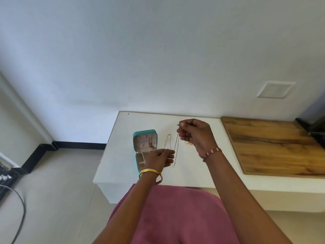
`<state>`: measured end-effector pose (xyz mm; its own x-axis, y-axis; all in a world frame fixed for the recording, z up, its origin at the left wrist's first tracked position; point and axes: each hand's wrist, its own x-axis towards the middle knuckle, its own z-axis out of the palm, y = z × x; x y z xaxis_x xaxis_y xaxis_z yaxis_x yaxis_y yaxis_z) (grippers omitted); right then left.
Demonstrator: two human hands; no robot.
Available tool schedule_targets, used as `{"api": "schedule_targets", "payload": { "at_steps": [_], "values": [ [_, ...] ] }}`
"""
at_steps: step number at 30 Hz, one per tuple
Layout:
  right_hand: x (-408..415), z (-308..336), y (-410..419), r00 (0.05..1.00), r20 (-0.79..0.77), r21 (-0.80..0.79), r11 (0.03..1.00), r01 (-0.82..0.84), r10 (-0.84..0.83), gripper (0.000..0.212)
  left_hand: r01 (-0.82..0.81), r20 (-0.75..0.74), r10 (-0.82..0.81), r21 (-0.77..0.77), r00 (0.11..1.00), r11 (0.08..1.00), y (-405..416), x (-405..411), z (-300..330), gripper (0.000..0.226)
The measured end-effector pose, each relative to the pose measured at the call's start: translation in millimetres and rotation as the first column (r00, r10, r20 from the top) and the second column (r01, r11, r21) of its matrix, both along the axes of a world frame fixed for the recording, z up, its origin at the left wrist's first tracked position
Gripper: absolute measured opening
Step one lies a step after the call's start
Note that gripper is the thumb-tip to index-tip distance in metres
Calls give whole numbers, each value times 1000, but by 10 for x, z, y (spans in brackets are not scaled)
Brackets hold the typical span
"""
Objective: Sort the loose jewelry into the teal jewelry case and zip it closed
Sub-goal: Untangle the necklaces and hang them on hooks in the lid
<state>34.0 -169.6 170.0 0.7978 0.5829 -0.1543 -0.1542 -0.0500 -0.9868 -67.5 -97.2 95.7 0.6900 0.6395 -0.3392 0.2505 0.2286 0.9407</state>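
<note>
The teal jewelry case point(145, 133) lies open on the white table point(123, 138), its beige inside showing. My right hand point(197, 134) pinches the top of a thin dark chain necklace point(176, 147) that hangs down over the table. My left hand point(158, 160) is just left of the chain and in front of the case, fingers curled; it seems to pinch a thin strand near the chain's lower part. A fine gold chain point(168, 140) lies on the table between the case and the hanging necklace. Another gold piece point(187, 143) peeks out under my right hand.
A wooden board point(272, 145) covers the table's right part, with a dark object point(314, 129) at its far right. The wall stands right behind the table. The floor drops away at left, with a cable point(19, 208).
</note>
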Motion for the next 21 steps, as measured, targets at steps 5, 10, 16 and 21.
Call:
{"api": "schedule_targets", "payload": {
  "at_steps": [5,10,16,21],
  "values": [
    [-244,217,-224,991,15,19,991,-132,132,12,31,60,-12,-327,998,944,-127,-3,370,38],
    [-450,219,-486,976,72,-42,978,-204,207,9,-41,120,105,-445,987,895,-160,-58,546,29],
    [-591,-16,-669,966,26,-166,954,-249,257,8,-153,136,235,-443,962,883,-119,-179,628,19],
    [-675,-186,-748,943,13,-300,901,-313,332,10,-209,179,288,-362,941,908,-127,-278,678,17]
  ]
}}
